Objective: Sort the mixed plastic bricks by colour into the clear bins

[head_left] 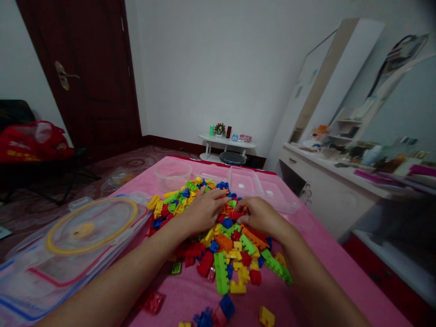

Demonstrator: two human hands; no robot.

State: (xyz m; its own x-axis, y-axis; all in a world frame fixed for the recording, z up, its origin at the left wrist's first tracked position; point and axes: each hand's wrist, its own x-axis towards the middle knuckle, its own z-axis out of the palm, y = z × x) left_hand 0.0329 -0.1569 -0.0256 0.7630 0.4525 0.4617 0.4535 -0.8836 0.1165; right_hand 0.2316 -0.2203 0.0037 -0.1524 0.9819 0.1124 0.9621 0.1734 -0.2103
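Observation:
A heap of plastic building blocks (223, 243) in red, yellow, green, blue and orange covers the middle of a pink-topped table (327, 272). My left hand (206, 210) lies over the upper part of the heap, palm down and fingers stretched out, touching blocks. To its right, my right hand (260, 214) has its fingers curled round the end of a red block (235, 215); part of the grip is hidden. A long green block (221, 273) and several yellow blocks lie closer to me.
Clear plastic boxes (243, 181) and a round tub (173, 171) stand at the table's far end. Stacked clear lids (81, 263), one with a yellow ring, lie on the left. Loose blocks are scattered near me. A white dresser (316, 168) stands right.

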